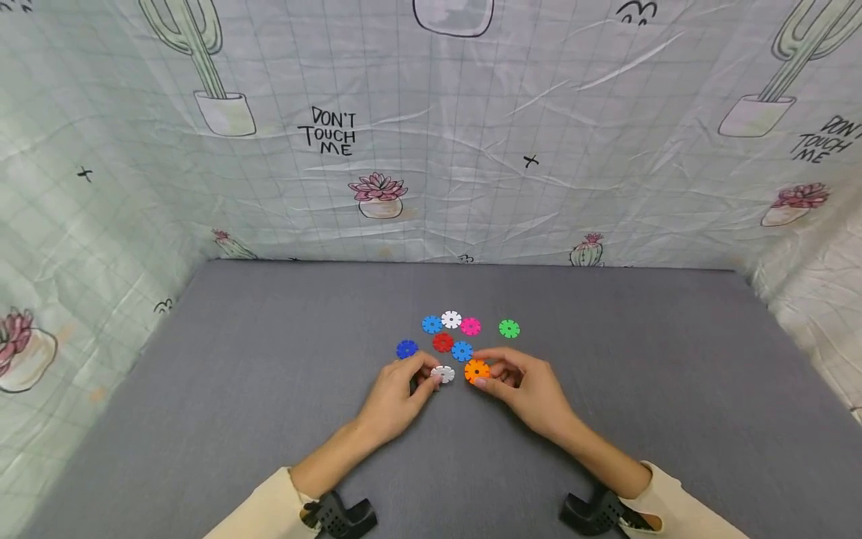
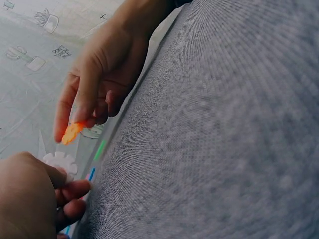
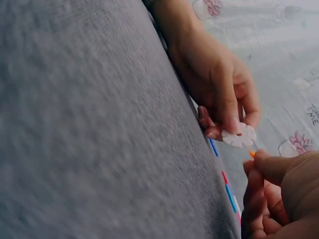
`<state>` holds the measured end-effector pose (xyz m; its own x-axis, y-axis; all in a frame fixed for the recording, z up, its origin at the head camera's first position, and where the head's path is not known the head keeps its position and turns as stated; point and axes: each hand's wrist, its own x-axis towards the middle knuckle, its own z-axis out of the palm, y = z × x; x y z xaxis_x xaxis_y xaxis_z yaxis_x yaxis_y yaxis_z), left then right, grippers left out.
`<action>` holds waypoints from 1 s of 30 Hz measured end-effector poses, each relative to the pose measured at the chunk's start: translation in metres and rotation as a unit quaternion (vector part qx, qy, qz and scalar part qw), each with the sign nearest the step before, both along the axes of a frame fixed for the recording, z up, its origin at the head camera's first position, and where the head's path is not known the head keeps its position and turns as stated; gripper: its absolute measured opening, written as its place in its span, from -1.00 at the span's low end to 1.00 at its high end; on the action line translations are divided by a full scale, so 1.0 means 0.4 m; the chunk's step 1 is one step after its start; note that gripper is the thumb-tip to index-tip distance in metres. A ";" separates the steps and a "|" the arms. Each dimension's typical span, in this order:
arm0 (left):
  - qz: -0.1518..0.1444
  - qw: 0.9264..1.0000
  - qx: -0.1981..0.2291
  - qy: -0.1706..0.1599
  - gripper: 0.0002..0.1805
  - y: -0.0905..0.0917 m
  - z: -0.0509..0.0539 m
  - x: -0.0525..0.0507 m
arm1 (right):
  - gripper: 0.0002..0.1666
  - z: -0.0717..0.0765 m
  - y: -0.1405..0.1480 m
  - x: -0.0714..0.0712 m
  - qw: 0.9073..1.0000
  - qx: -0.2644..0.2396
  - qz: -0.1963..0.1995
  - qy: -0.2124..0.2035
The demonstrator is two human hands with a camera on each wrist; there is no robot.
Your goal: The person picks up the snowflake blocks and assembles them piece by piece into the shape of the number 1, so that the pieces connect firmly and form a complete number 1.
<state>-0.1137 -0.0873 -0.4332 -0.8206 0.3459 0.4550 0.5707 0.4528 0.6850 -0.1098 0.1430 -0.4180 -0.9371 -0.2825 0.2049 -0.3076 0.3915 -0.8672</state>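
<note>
The left hand (image 1: 393,397) pinched a white disc (image 1: 443,374), the right hand (image 1: 536,391) an orange disc (image 1: 477,370)

Only the head view laid out the loose discs on the grey table (image 1: 236,389): a dark blue disc (image 1: 407,349) just beside the left fingers, a red disc (image 1: 443,343), two light blue discs (image 1: 432,324) (image 1: 462,351), a second white disc (image 1: 451,320), a pink disc (image 1: 471,326) and, apart at the right, a green disc (image 1: 509,329). From the wrists, what showed of these was thin coloured edges.

The wrist views, in turn, showed both held discs raised off the table. In the left one the orange disc appeared tilted; in the right one it was a mere sliver, while the first white disc showed its notches and centre hole.

Each hand had thumb and forefinger clamped on its disc, the other fingers bent. The two held discs were close together but not touching, in front of the loose ones.
</note>
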 end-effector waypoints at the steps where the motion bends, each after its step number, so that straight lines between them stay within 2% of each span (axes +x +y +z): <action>1: -0.010 1.000 0.003 -0.002 -0.90 0.000 -0.001 0.001 | -0.60 0.003 -0.002 0.005 0.999 -0.016 0.005 -0.027; 5: -0.058 0.998 0.018 -0.003 -0.94 -0.002 0.007 -0.001 | -0.58 0.013 -0.007 0.010 0.993 -0.066 0.025 -0.097; 9: -0.087 0.996 0.027 0.000 -0.96 -0.003 0.017 -0.007 | -0.55 0.018 -0.008 0.007 0.989 -0.079 0.034 -0.116; 15: -0.100 0.994 0.028 0.018 -0.95 -0.005 0.020 -0.011 | -0.54 0.020 -0.007 0.001 0.986 -0.092 0.050 -0.127; 25: -0.113 0.992 0.034 0.053 -0.95 -0.003 -0.001 -0.005 | -0.55 0.005 -0.002 0.006 0.980 -0.114 0.069 -0.150; 30: -0.115 0.991 0.026 0.067 -0.96 -0.002 -0.005 0.000 | -0.56 0.003 0.000 0.009 0.981 -0.106 0.084 -0.142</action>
